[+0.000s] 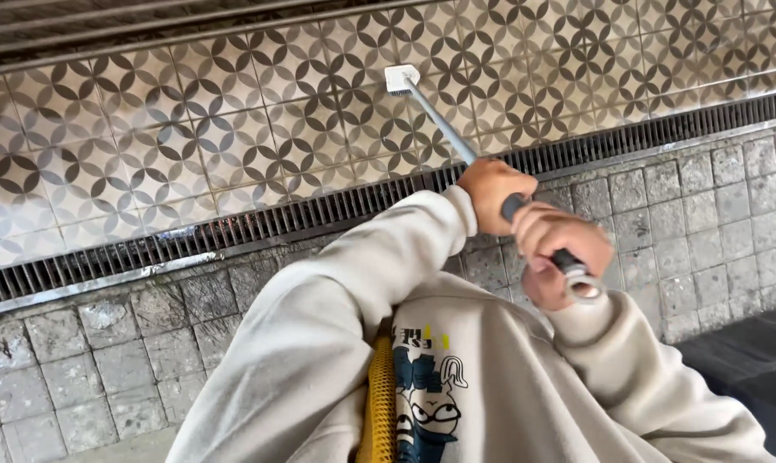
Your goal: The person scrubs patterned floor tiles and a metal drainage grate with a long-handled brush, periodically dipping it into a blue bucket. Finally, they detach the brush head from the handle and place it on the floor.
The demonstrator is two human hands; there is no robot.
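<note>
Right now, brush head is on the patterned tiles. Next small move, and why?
Probably draw the brush head back along the patterned tiles toward the drain grate. Both the left hand and right hand grip the pole, and the head sits at the far end of reach.

A dark drain grate (259, 225) runs between patterned wall tiles (191, 129) and grey paving stones (88, 369) nearer.

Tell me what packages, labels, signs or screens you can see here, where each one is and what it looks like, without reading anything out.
No packages, signs or screens.
Printed graphic: on the front of the cream sweatshirt, bottom centre; a cartoon figure in dark teal and white under yellow and dark lettering, partly covered by a yellow strap.
</note>
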